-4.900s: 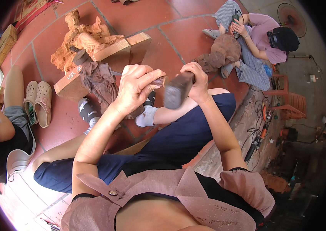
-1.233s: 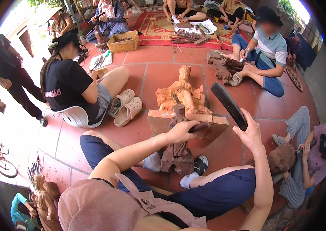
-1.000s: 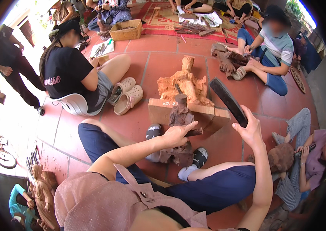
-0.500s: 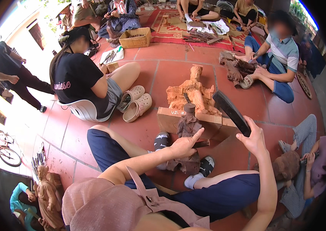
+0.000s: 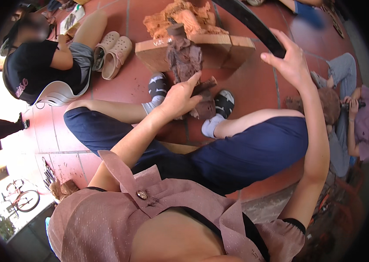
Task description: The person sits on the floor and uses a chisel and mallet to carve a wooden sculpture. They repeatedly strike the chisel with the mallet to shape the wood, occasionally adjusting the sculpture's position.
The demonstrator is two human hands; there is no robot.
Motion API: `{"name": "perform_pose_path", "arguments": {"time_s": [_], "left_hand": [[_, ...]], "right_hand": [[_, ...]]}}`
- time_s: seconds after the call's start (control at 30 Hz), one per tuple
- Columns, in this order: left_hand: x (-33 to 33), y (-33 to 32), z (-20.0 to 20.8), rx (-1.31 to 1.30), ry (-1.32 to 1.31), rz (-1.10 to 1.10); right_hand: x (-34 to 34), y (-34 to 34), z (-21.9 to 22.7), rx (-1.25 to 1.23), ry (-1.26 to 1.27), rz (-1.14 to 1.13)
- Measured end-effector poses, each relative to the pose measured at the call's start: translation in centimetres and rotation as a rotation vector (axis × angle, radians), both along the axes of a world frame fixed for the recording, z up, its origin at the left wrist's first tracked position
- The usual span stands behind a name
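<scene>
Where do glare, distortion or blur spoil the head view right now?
Head view: glare bleaches the floor at left; the dark bar looks bowed, cut off at the top edge; blur smears the blue clothing at upper right; the dark carved figure reads fairly clearly.

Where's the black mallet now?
In the head view, the black mallet is in the right hand, reaching the top edge, right of the orange carving.

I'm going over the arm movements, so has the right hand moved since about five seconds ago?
Yes, upward in the view: judged against the wooden block, the right hand was well below its right end and is now nearly level.
</scene>
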State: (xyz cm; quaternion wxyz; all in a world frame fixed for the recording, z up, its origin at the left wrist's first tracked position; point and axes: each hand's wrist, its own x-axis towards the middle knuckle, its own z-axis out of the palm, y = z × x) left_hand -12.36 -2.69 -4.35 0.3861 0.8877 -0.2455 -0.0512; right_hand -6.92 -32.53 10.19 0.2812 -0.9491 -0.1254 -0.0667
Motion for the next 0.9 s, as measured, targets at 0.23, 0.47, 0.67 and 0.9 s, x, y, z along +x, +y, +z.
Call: {"name": "perform_pose_path", "arguments": {"time_s": [0.23, 0.47, 0.67, 0.9], "left_hand": [[-1.0, 2.7, 0.0, -0.832, 0.856, 0.189], [-0.1, 6.8, 2.8, -0.874, 0.922, 0.292], [-0.1, 7.0, 0.8, -1.14, 0.87, 0.322], [0.5, 6.5, 1.6, -1.171, 0.839, 0.34]], "right_hand": [[0.3, 0.7, 0.4, -0.088, 0.072, -0.075], [0.4, 0.6, 0.5, -0.16, 0.097, -0.07], [0.3, 0.8, 0.1, -0.158, 0.069, -0.094], [0.1, 0.4, -0.2, -0.184, 0.065, -0.118]]}}
